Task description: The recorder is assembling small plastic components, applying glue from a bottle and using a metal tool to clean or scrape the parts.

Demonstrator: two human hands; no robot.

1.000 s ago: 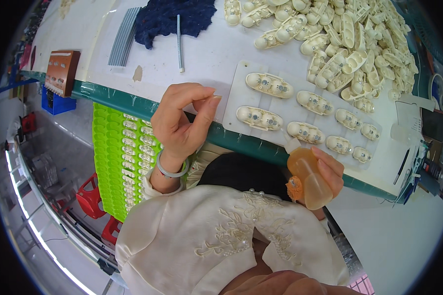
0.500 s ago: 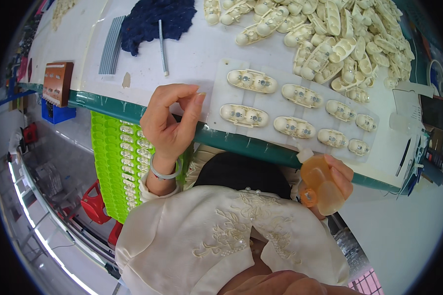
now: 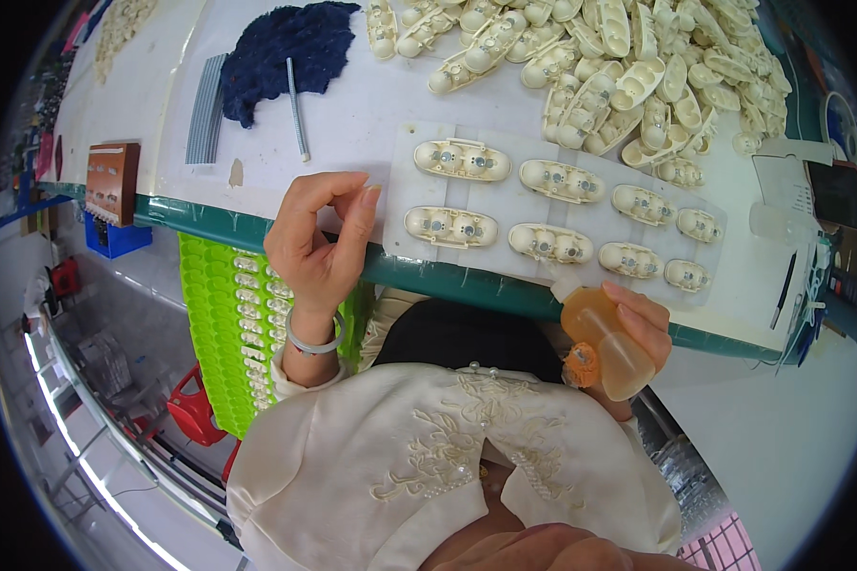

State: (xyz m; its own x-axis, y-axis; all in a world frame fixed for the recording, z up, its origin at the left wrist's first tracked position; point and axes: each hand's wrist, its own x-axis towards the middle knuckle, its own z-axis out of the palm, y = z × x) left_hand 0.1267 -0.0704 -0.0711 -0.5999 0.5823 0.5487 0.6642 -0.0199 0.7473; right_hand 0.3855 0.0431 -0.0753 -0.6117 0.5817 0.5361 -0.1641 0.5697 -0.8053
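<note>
Gripping an amber bottle (image 3: 605,343), right hand (image 3: 638,324); left hand (image 3: 319,243) half-open, seemingly empty, beside white tray (image 3: 395,205).

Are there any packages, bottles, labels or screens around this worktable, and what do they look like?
Squeeze bottle: held in the right hand at the table's near edge; translucent amber, pale cap, small orange label patch.
Clear tray sheet: flat on the white table, holding two rows of cream shells.
Dark screen-like device: far right; details unclear.

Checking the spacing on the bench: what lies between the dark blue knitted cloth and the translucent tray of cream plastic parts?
In the head view, a thin grey rod lies beside the dark blue knitted cloth; from there to the translucent tray is bare white tabletop.
</note>
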